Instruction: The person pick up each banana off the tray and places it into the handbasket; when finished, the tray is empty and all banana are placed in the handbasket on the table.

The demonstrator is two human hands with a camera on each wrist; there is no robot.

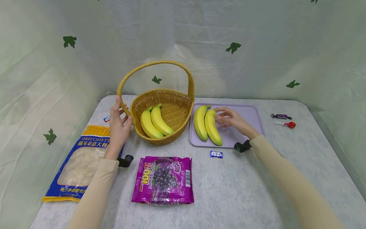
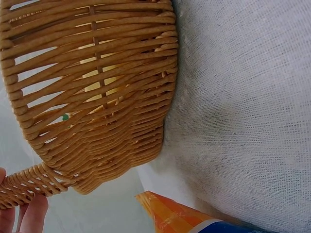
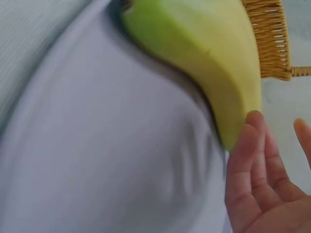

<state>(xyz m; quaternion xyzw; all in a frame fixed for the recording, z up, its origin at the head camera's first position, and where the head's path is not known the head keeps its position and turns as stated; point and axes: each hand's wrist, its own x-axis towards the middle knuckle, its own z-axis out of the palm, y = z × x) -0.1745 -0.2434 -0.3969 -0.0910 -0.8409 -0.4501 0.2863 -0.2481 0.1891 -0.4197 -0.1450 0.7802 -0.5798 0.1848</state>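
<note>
Bananas, four in all, sit in two pairs: two on the lilac tray (image 1: 251, 111) and two inside the wicker basket (image 1: 177, 105). Nearest the camera lies one purple bag of grape candy (image 1: 163, 179), and to its left one blue-and-yellow pasta bag (image 1: 81, 159). Just beyond, a single small blue wrapped sweet (image 1: 216, 154) rests on the table (image 1: 243, 184) in front of the tray. Now the hands: the left hand (image 1: 118, 124) holds the basket where the handle meets the rim, thumb against the weave and fingers up along the handle. The right hand (image 1: 230, 119) hovers over the tray, fingers relaxed and uncurled, tips right at the nearer banana pair (image 1: 207, 125), gripping nothing. The second banana pair (image 1: 154, 122) lies slanted on the basket floor. Far right, well apart from everything, are one purple wrapped candy (image 1: 281, 116) and one red lollipop (image 1: 288, 124). The left wrist view shows the basket's weave from outside with fingertips by the handle base, and yellow glimpsed through the gaps. The right wrist view fills with one banana on the tray, fingertips just beside it, a detail the head view leaves small.
</note>
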